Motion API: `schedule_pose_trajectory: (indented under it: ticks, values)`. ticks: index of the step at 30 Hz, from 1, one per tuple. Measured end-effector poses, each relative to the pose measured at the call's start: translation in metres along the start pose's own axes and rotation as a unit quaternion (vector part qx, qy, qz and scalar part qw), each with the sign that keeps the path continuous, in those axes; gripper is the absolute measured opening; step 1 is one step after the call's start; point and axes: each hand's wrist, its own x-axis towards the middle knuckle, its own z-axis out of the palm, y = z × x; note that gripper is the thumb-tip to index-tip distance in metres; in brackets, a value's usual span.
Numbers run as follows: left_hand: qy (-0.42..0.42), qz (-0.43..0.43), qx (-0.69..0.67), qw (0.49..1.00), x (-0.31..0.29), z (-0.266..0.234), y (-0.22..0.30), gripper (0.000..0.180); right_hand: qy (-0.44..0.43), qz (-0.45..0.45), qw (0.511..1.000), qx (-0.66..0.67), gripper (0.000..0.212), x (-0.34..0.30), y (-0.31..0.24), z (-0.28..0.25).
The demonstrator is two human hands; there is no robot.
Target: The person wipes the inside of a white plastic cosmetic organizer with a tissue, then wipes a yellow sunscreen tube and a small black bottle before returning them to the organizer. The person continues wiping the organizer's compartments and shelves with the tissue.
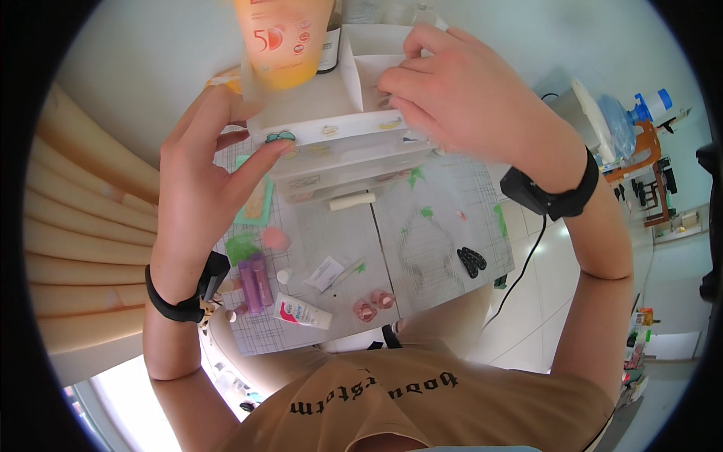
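Left hand (197, 151), half closed, grips the white organizer (350, 125) at one corner; right hand (446, 84) curls over a compartment (371, 69), its hold unclear

Tabletop (324, 245) lt grey, dk-gridded, w/ green leaf prints (427, 212). Organiser (350, 126) white, sm multicol. stickers (280, 136) on front edge; bottle (290, 64) in it orange to yellow, red-printed. Nr tabletop's L edge: teal card (260, 218), purple tubes (247, 286), pink pad (276, 239). Nr near edge: red-&-white tube (303, 310), pink pcs (365, 309). Nr R edge: blk pcs (468, 264). Wristbands (173, 307) blk. Shirt (482, 380) tan, blk lettering (422, 386).
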Motion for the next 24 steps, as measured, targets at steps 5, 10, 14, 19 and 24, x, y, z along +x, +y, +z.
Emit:
schedule_pose_trajectory:
  ticks: [5,10,14,19,24]
  values:
    - [0.005,0.016,-0.007,1.000,0.001,0.001,-0.003,0.040,-0.105,0.039,0.994,-0.009,0.027,-0.007,-0.017,-0.023]
    - [0.017,0.035,-0.004,0.999,-0.001,0.003,-0.006,0.041,-0.145,0.047,0.987,0.058,0.027,-0.004,-0.014,-0.037]
    - [0.017,0.058,0.010,0.998,0.000,0.003,-0.010,0.041,-0.120,0.076,0.980,0.139,0.024,0.002,0.000,-0.041]
    - [0.018,0.076,0.012,0.997,0.000,0.002,-0.012,0.041,0.010,0.040,0.999,0.013,0.022,0.011,0.009,-0.036]
    - [-0.006,0.053,0.023,0.998,-0.001,-0.003,-0.010,0.041,-0.092,0.010,0.994,-0.053,0.010,0.018,0.006,-0.026]
